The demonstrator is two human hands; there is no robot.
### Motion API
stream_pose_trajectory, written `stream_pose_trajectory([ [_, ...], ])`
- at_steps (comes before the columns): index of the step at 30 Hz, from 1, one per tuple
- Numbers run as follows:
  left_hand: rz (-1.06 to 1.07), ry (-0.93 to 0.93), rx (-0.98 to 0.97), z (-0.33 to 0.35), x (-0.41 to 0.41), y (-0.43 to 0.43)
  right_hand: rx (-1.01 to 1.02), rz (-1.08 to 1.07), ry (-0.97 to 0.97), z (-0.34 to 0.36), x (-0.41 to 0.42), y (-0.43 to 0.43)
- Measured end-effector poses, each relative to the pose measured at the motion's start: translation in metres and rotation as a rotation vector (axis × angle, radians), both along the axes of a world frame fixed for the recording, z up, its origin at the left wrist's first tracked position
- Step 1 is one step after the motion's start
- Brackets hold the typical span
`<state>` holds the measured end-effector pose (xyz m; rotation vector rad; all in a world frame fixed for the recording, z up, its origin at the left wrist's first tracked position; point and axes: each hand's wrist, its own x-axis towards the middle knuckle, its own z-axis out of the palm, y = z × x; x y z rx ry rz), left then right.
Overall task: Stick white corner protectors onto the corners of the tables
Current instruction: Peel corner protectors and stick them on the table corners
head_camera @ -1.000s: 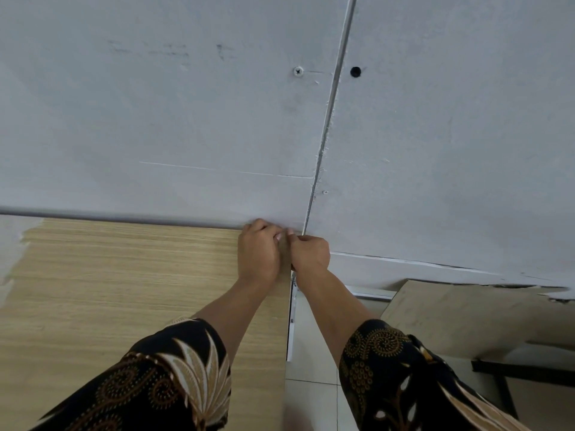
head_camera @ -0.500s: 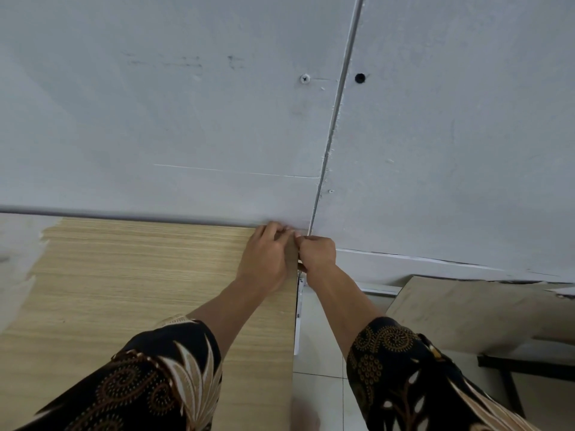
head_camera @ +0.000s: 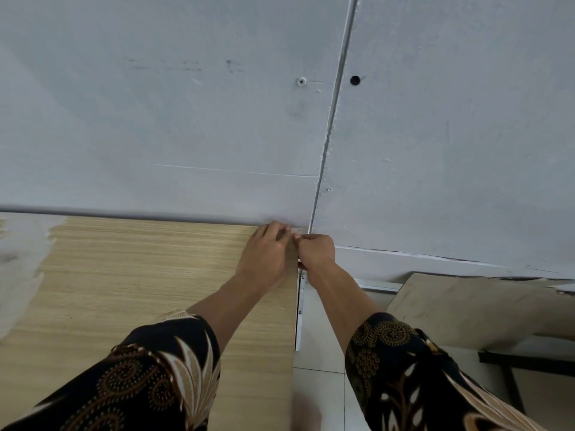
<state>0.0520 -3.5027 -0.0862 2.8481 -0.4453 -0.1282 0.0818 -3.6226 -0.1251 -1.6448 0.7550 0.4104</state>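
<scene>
A light wood-grain table (head_camera: 130, 284) stands against the white wall. Both hands meet at its far right corner. My left hand (head_camera: 264, 256) lies on the tabletop with its fingers bent over the corner. My right hand (head_camera: 317, 251) is curled against the table's right edge, fingertips touching the left hand's. A small bit of the white corner protector (head_camera: 296, 232) shows between the fingertips at the corner; most of it is hidden by the fingers.
The white wall (head_camera: 217, 119) has a vertical seam, a screw and a hole. A white metal bracket (head_camera: 300, 312) runs under the table's right edge. Tiled floor lies to the right, with a beige board (head_camera: 466, 303) and a dark frame.
Both hands stay at the corner. The left hand has flattened and spread more over the tabletop, and the view has shifted slightly.
</scene>
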Motion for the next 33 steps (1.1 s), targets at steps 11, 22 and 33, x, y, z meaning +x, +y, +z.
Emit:
stream_pose_trajectory([
  [11,-0.068,0.054,0.086,0.007,-0.003,0.004,0.027,0.021,-0.016,-0.004,-0.001,-0.002],
  [22,-0.142,0.047,0.103,0.012,-0.001,0.01,0.118,-0.006,0.026,-0.005,-0.002,-0.004],
  [33,-0.138,0.133,0.126,0.007,-0.007,0.011,0.171,-0.036,0.048,0.004,-0.005,-0.002],
])
